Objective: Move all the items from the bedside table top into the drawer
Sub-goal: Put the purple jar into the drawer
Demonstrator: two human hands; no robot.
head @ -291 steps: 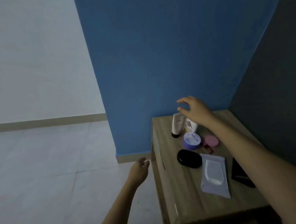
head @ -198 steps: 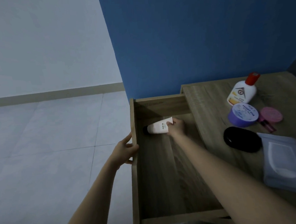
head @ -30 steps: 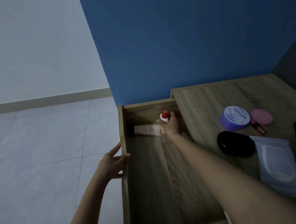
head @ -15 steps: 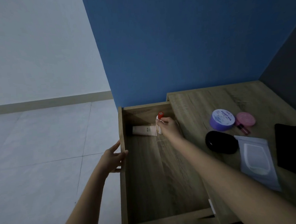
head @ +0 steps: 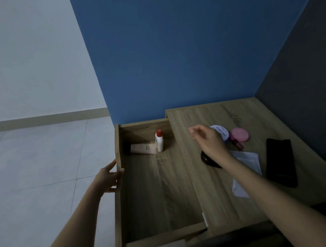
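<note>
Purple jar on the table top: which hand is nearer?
Right. The right hand hovers just beside the purple jar, partly covering it; the left hand grips the drawer's outer wall.

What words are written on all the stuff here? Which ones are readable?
"MOIST MIX" or close to it, partly blurred: lid of the purple jar.
Small dark print on the pale tube in the drawer: too blurred to read.
Square mark on the white bottle's red cap: unreadable.
Pink compact, wipes pack, black case: no text visible.

Blue wall (head: 173, 56), white wall (head: 30, 55), tiled floor (head: 36, 159)
</note>
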